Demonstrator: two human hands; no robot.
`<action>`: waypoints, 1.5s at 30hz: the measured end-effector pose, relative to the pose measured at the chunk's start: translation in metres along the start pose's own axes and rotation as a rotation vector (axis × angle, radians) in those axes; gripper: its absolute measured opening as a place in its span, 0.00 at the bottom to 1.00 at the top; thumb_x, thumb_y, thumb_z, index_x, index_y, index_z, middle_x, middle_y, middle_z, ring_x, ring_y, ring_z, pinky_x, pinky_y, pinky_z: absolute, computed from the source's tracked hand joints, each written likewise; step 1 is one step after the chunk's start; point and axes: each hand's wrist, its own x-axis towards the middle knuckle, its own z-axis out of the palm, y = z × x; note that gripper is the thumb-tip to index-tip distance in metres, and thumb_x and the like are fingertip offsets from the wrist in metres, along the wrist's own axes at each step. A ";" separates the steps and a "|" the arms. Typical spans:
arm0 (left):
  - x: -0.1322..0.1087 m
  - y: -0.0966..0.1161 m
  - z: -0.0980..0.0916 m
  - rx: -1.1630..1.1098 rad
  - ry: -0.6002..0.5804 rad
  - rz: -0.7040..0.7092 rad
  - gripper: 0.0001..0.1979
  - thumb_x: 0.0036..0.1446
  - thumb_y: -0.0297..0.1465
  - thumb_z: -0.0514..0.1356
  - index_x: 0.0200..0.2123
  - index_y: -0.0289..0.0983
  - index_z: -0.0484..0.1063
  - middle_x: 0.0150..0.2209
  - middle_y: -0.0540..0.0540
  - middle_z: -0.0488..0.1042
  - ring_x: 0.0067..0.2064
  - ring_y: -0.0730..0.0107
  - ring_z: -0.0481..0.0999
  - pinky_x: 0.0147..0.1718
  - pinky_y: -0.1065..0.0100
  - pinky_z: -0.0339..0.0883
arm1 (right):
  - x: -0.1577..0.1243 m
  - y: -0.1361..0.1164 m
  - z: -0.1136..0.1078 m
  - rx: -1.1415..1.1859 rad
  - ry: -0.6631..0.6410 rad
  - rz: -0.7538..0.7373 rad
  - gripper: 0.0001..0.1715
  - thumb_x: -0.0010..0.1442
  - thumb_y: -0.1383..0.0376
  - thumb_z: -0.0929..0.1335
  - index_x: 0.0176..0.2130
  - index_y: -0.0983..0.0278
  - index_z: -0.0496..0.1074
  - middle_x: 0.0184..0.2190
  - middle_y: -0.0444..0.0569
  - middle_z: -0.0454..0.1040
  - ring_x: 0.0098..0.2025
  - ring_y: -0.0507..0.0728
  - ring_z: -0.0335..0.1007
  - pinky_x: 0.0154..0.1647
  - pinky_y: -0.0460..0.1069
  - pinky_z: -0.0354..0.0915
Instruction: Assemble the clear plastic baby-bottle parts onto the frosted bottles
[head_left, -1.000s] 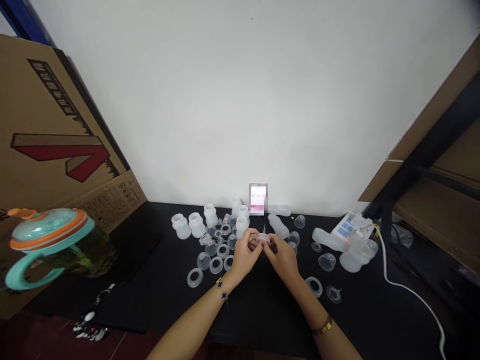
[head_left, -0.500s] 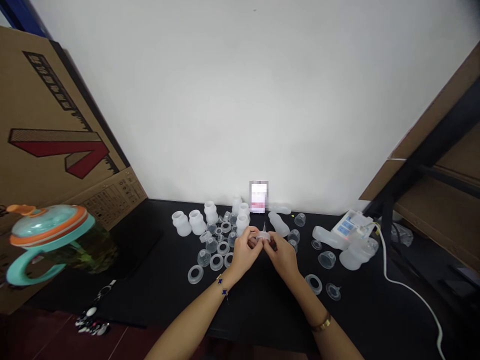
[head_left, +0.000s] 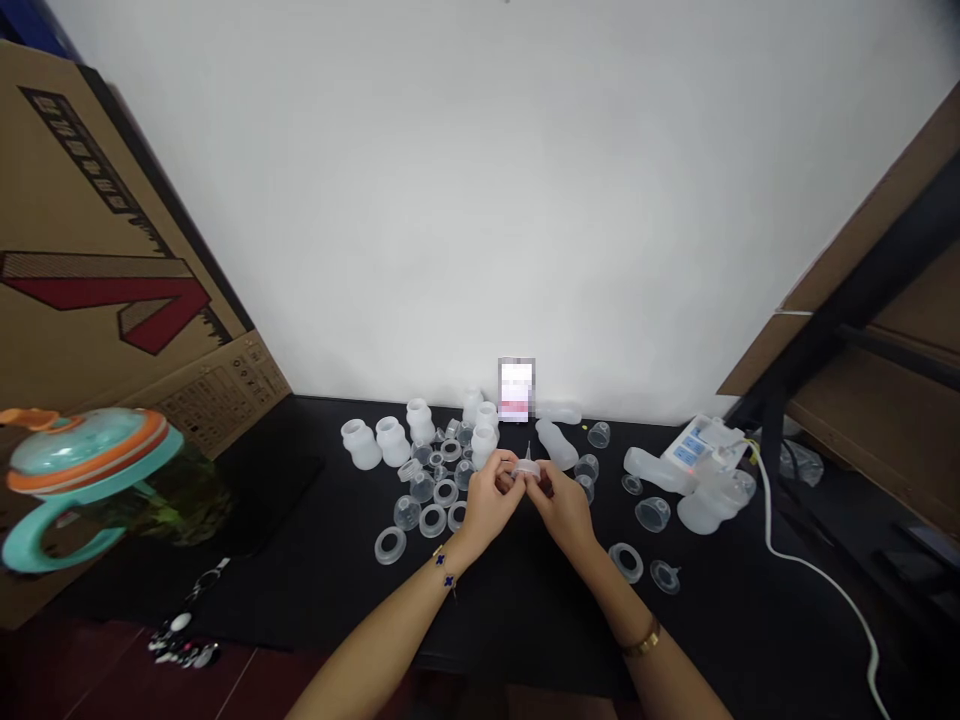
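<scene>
My left hand (head_left: 490, 503) and my right hand (head_left: 564, 510) meet over the middle of the black table. Between their fingertips they pinch a translucent bottle collar (head_left: 528, 467), from whose top a thin clear stem points up. The fingers partly hide its lower side. Left of my left hand lie several loose collar rings (head_left: 433, 521) and clear domed caps (head_left: 407, 513). Beyond my hands, a frosted curved bottle (head_left: 556, 444) rests on its side. To the right of my right forearm lie another collar ring (head_left: 625, 563) and a clear nipple-like disc with a stem (head_left: 665, 577).
Several white bottles (head_left: 361, 444) stand at the back left. A blurred screen (head_left: 516, 390) leans against the wall. On the right are a white device (head_left: 701, 445) and a white cable (head_left: 814, 570). A large teal-handled jug (head_left: 97, 480) stands left, near a cardboard box (head_left: 97, 240).
The camera view has shifted slightly. Both hands still hold the collar in about the same place, with only slight finger movement.
</scene>
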 end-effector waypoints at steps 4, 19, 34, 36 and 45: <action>0.000 -0.001 0.001 -0.004 -0.006 -0.015 0.07 0.55 0.34 0.62 0.37 0.39 0.68 0.26 0.53 0.74 0.22 0.75 0.68 0.24 0.74 0.58 | 0.001 0.001 0.000 0.006 -0.014 0.014 0.17 0.65 0.54 0.63 0.41 0.60 0.74 0.28 0.46 0.76 0.27 0.56 0.72 0.28 0.48 0.59; 0.001 -0.008 0.001 0.058 -0.007 -0.004 0.06 0.56 0.32 0.61 0.38 0.38 0.69 0.25 0.53 0.72 0.22 0.76 0.66 0.24 0.74 0.58 | 0.001 0.006 0.002 -0.003 -0.036 0.018 0.16 0.65 0.54 0.63 0.40 0.61 0.74 0.26 0.44 0.73 0.26 0.55 0.70 0.27 0.47 0.56; 0.003 -0.004 -0.002 0.066 -0.020 -0.038 0.06 0.53 0.32 0.61 0.34 0.38 0.69 0.21 0.55 0.69 0.20 0.78 0.62 0.22 0.75 0.55 | 0.003 0.005 0.000 0.024 -0.072 0.035 0.16 0.64 0.53 0.64 0.40 0.61 0.74 0.21 0.41 0.68 0.23 0.54 0.66 0.25 0.47 0.52; 0.003 -0.004 -0.002 0.062 -0.021 -0.047 0.06 0.53 0.31 0.62 0.34 0.38 0.69 0.21 0.55 0.69 0.20 0.78 0.61 0.22 0.75 0.55 | 0.003 0.006 0.000 0.022 -0.074 0.032 0.16 0.64 0.53 0.64 0.40 0.62 0.74 0.20 0.40 0.68 0.23 0.54 0.66 0.25 0.47 0.52; 0.006 -0.015 0.000 0.004 -0.022 -0.070 0.07 0.52 0.31 0.62 0.34 0.38 0.68 0.20 0.58 0.64 0.21 0.79 0.56 0.22 0.75 0.49 | 0.004 0.009 0.002 -0.019 -0.047 0.023 0.16 0.63 0.53 0.64 0.38 0.61 0.74 0.20 0.41 0.67 0.23 0.53 0.65 0.24 0.46 0.50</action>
